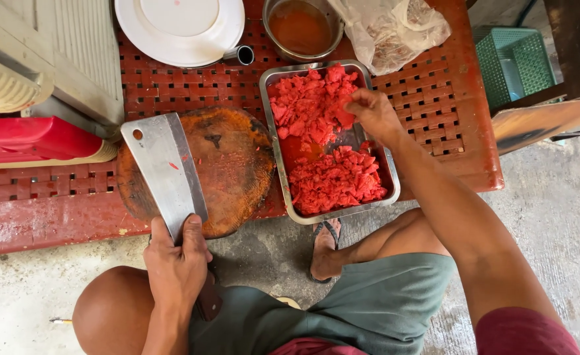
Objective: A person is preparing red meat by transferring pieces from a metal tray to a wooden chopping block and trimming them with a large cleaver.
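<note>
Hidden: cleaver (165, 172) handle, inside left hand (176, 263) fist.
Tray: steel tray (329, 141) on red counter (53, 220) holds 2 heaps of red chopped meat (334, 179).
Right hand (372, 113): fingertips pinching meat.
Bowl: metal bowl (301, 27), orange sauce.

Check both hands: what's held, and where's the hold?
Left hand grips the cleaver by its handle. Right hand pinches red chopped meat in the metal tray.

One view only, worn on the person's head; it looks almost straight down over the knees at the red slatted tabletop (434, 98); near, at arm's length. The tabletop's near edge crosses mid-frame; concrete floor (566, 217) fills the bottom.
</note>
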